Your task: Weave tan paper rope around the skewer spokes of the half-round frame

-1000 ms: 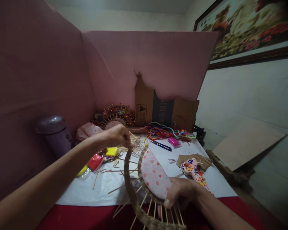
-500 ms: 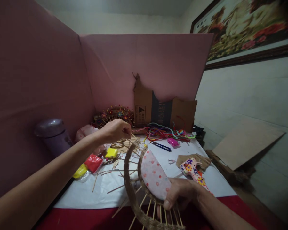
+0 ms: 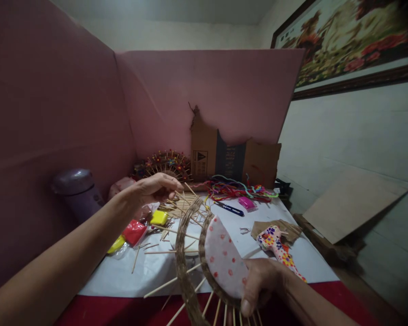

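My right hand (image 3: 262,284) grips the lower edge of a round craft piece: a pink dotted fabric disc (image 3: 224,257) ringed with twine, thin wooden sticks radiating from it, and an outer twine hoop (image 3: 182,262). The piece stands tilted on edge over the white sheet (image 3: 149,271). My left hand (image 3: 153,189) hovers above the top of the hoop, fingers curled and pinching a thin stick (image 3: 193,191). A loose pile of sticks (image 3: 182,206) lies just beyond that hand.
A purple flask (image 3: 76,190) stands at the left. Red and yellow packets (image 3: 135,231), a blue pen (image 3: 229,208), coloured cords (image 3: 238,188), a flowered glue gun (image 3: 275,242) and a finished sunburst piece (image 3: 166,164) lie about. Pink boards wall the back and left.
My right hand has turned the craft piece more upright and shifted it right. My left hand has loosened slightly and sits a little lower and left, still at the top of the hoop.
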{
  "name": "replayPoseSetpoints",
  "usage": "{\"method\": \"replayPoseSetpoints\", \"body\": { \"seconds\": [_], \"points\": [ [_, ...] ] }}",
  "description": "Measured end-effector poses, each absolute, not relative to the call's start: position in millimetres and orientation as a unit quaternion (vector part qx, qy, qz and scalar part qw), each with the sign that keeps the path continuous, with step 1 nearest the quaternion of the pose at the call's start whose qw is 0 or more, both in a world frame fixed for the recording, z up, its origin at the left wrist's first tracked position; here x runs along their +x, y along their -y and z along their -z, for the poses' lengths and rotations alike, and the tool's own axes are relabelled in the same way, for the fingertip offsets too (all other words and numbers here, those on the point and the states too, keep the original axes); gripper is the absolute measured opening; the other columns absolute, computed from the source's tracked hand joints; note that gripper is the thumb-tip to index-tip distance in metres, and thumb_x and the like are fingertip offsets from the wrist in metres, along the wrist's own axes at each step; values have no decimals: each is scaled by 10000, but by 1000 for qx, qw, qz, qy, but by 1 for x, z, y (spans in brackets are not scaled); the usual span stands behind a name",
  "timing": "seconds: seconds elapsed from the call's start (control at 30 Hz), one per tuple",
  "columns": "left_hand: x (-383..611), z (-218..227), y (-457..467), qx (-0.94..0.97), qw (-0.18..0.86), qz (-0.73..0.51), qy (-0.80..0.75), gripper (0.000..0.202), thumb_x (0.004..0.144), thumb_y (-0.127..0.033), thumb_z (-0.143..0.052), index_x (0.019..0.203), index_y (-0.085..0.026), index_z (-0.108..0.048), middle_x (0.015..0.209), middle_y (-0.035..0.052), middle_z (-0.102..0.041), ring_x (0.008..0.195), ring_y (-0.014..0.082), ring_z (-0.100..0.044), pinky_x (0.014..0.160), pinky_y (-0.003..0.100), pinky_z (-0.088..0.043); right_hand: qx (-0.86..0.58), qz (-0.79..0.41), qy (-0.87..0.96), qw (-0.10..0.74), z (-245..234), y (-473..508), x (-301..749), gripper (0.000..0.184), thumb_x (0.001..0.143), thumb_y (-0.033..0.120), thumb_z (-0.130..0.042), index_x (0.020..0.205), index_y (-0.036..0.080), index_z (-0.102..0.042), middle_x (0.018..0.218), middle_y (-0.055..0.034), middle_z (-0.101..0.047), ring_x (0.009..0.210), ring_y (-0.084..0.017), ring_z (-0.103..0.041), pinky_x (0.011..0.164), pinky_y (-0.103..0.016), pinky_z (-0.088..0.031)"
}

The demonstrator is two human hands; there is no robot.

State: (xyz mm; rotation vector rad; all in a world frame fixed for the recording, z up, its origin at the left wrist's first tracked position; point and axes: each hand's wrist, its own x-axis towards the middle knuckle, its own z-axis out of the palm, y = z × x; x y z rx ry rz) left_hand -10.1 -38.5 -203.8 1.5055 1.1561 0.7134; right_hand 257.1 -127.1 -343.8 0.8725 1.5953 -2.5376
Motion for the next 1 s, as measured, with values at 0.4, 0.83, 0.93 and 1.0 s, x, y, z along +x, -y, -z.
{"method": "replayPoseSetpoints", "body": {
  "seconds": [0.4, 0.83, 0.93, 1.0],
  "points": [
    [7, 249, 57, 507, 651, -360, -435, 113, 553, -114, -699, 594, -113, -594, 439, -25, -536, 326, 37, -425, 317, 129, -227, 270, 820, -504, 16, 346, 126, 257, 398, 374, 163, -804, 418, 136, -409, 332, 90, -417, 222, -16, -309, 194, -127, -187],
    [20, 268, 79, 417, 689, -535, -256, 208, 529, -9, -598, 667, -151, -537, 684, -19, -576, 425, 1, -414, 342, 84, -276, 231, 824, -517, 14, 353, 125, 258, 428, 423, 196, -816, 413, 143, -392, 332, 99, -401, 226, -18, -288, 207, -153, -162],
    [20, 273, 82, 425, 675, -551, -245, 249, 542, 11, -593, 731, -151, -590, 678, -16, -584, 478, 27, -468, 440, 108, -387, 220, 824, -522, 19, 352, 125, 257, 429, 437, 226, -820, 416, 147, -399, 327, 101, -402, 222, -19, -288, 204, -152, -173],
    [19, 275, 83, 432, 662, -561, -245, 248, 573, 7, -581, 768, -138, -627, 674, -1, -597, 542, 53, -513, 506, 126, -422, 223, 822, -523, 28, 350, 126, 256, 428, 427, 231, -823, 416, 149, -404, 324, 102, -408, 218, -21, -295, 200, -148, -186]
  ]
}}
